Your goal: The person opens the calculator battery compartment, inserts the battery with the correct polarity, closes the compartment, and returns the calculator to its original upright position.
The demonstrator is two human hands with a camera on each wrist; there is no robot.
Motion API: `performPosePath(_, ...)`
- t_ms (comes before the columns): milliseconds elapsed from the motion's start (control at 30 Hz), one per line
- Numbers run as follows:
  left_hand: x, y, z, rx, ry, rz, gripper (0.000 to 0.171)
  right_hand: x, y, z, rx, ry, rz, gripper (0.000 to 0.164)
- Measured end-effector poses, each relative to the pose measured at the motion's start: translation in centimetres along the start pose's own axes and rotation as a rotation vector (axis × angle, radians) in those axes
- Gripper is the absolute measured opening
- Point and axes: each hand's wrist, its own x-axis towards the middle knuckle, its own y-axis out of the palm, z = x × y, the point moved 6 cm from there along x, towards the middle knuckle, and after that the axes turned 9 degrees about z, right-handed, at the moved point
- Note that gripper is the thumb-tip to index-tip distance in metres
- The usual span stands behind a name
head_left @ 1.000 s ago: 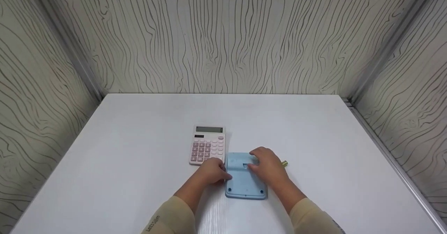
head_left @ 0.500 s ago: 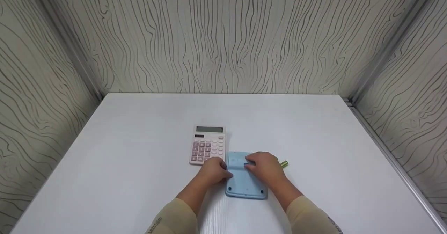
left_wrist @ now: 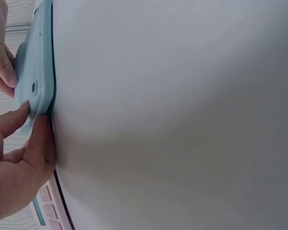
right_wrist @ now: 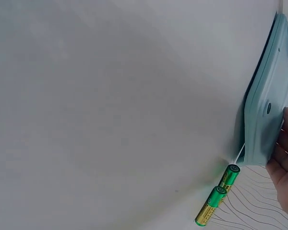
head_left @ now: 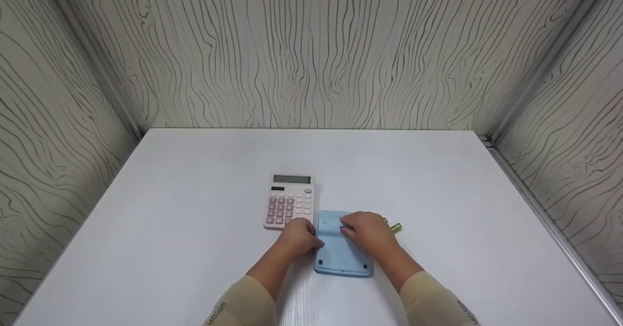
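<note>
A light blue calculator (head_left: 340, 254) lies face down on the table, its back with small dark feet turned up. My left hand (head_left: 296, 237) pinches its left edge, thumb on the back and fingers low at the side. My right hand (head_left: 372, 233) curls over the right upper part of the back. Its thumb and fingertips come together at a small dark blue slot (head_left: 343, 227), partly covering it; what lies under them is hidden. In the right wrist view, two green batteries (right_wrist: 211, 206) lie beside the calculator's far corner.
A pink calculator (head_left: 292, 197) lies face up just left of the blue one, its lower corner behind my left hand. The white table (head_left: 194, 190) ends at wood-grain patterned panels (head_left: 302, 53) at the back and sides.
My right hand's fingers have drawn in from the calculator's top edge to the slot, uncovering more of the batteries. Over the last half second little has moved. My left hand keeps its hold.
</note>
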Motion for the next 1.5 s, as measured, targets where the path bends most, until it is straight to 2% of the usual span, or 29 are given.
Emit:
performPosePath(300, -0.1, -0.1, 0.4, -0.05, 0.023, -0.019, 0.022, 0.1, 0.0, 0.0, 0.01, -0.007, 0.014, 0.031)
performPosePath(667, -0.2, -0.1, 0.5, -0.06, 0.023, -0.004, 0.023, 0.0, -0.1, -0.1, -0.021, -0.04, 0.009, 0.03)
performPosePath(933, -0.2, -0.1, 0.5, -0.074, 0.016, -0.006, 0.022, -0.5, -1.2, 0.8, -0.105, -0.129, -0.168, 0.009)
performPosePath(1100, -0.2, 0.0, 0.5, -0.079, 0.001, -0.002, 0.022, -0.9, -1.5, 1.3, -0.203, -0.211, -0.277, 0.006)
performPosePath(1233, -0.2, -0.1, 0.5, -0.083, 0.0, 0.003, 0.022, -0.9, -1.4, 1.4, -0.255, -0.264, -0.304, 0.006)
performPosePath(1400, -0.1, -0.1, 0.4, -0.059, 0.013, 0.005, 0.021, -1.2, -1.9, 1.0, -0.263, -0.312, -0.364, 0.003)
performPosePath(1500, 0.0, -0.2, 0.5, -0.035, 0.017, 0.003, 0.021, -1.4, -2.6, 0.3, -0.213, -0.304, -0.406, 0.004)
